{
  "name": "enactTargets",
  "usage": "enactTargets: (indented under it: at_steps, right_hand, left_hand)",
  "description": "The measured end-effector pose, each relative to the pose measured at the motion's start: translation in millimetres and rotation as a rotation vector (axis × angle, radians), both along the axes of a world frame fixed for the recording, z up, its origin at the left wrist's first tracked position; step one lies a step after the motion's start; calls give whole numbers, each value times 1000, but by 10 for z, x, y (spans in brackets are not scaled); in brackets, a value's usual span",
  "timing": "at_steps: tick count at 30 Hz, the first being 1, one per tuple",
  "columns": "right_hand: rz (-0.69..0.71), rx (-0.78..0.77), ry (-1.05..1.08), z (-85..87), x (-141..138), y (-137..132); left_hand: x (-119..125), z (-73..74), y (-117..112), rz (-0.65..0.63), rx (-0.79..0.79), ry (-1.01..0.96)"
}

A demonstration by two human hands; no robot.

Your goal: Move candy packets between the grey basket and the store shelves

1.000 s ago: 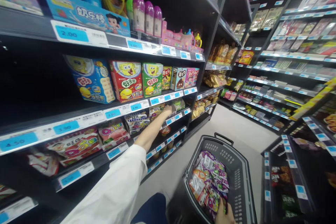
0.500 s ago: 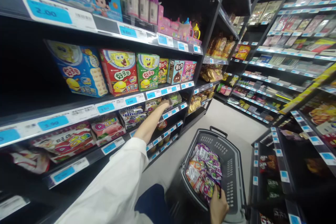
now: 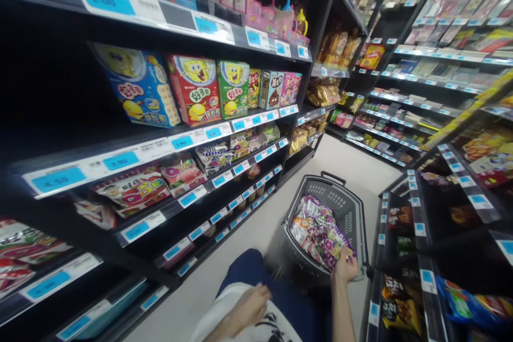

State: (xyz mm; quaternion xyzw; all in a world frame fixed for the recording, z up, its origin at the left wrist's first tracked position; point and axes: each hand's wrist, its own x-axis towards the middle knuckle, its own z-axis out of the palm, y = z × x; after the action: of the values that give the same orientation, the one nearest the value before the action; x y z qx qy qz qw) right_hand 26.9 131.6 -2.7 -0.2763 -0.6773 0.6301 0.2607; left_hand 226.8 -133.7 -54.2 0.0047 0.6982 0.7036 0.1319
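My right hand [image 3: 345,265] reaches into the grey shopping basket [image 3: 358,224] at its near end. Its fingers are closed on the edge of a purple gummy candy bag [image 3: 332,248], which lies on top of the others. Several more candy bags, purple, white and orange, fill the bottom of the basket. My left hand [image 3: 253,303] is in front of my body, above my lap, with its fingers curled in and nothing visible in them. It is apart from both the basket and the shelf.
On the left, a black shelf rack carries cartoon snack boxes [image 3: 196,88] above a row of candy bags [image 3: 134,189]. More shelves [image 3: 425,235] with snack packs stand close on the right. The pale floor [image 3: 256,224] runs between them.
My left hand has come back from the candy shelf to my lap. My right hand stays at the candy bags in the basket. The view has shifted slightly.
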Motion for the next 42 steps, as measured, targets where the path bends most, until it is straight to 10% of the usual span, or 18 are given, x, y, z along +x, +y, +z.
enactTargets:
  at_steps: [4,10,14,17,20,28,35,42]
  right_hand:
    - [92,-145,46,90,169,-52]
    - [491,-356,8,136,864,-579]
    - [753,-566,-53,209,1208,-885]
    - [736,-578,-82,211,1277,-898]
    - [817,-571,-112,206,1286,-772]
    - [1456,-369,-228,95,1479,-972]
    - [1275,-235,-136,-143,1515,-1266]
    - [1474,153,-94,313,1400,-952]
  left_hand:
    - [442,4,-154,5,-409,18]
    - [-164,663,-208,341,-404,287]
    - [-522,872,-85,126,-195,235]
    - [-590,800,-34,26,-68,111]
    - [-503,631,-21,183,74,-13]
    - [-179,474,-109,609,544,-212]
    - [-272,727,-550,387,277,-109]
    - [-489,1158,-894,-142,-71,-104]
